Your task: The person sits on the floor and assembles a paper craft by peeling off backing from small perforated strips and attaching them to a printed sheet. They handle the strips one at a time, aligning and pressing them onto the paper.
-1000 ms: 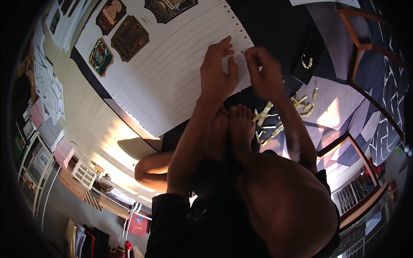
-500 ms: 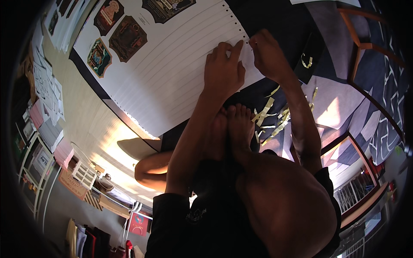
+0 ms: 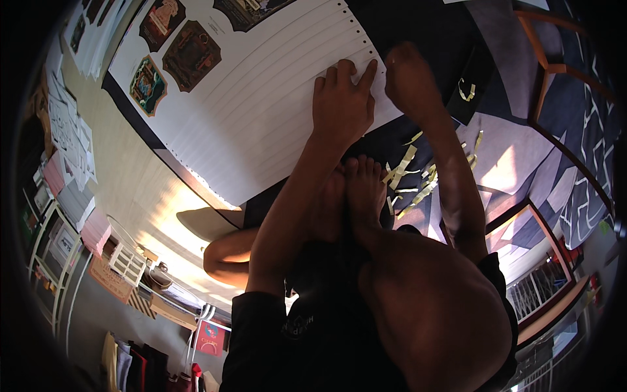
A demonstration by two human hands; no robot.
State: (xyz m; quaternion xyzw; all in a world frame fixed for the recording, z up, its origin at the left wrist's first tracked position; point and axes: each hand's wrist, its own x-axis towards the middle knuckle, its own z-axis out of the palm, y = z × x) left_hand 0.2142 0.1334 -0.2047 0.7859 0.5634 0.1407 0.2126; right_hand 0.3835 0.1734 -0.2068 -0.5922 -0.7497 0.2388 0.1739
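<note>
A large white ribbed sheet (image 3: 261, 124) lies in front of me, with a row of small dark holes along its right edge and several dark, ornate plaque-shaped pictures (image 3: 192, 56) on its upper left part. Flat on the sheet near that edge rests my left hand (image 3: 341, 101), fingers spread and slightly bent, the index pointing at the holes. My right hand (image 3: 410, 81) is closed in a pinch just beyond the edge. Whatever its fingertips hold is hidden. Torn yellowish strips (image 3: 418, 186) are scattered below the right hand, beside my foot (image 3: 366, 189).
A black flat box (image 3: 469, 88) with a curled yellowish strip on it lies to the right. Further right stand brown wooden frame legs (image 3: 541, 85). Stacked papers (image 3: 72, 140) and a white rack (image 3: 55, 261) line the left side. Dark patterned cloth lies under the sheet.
My right hand has turned slightly, its fingers now hidden behind the knuckles. My left hand has shifted slightly right along the sheet. The view has moved a little.
</note>
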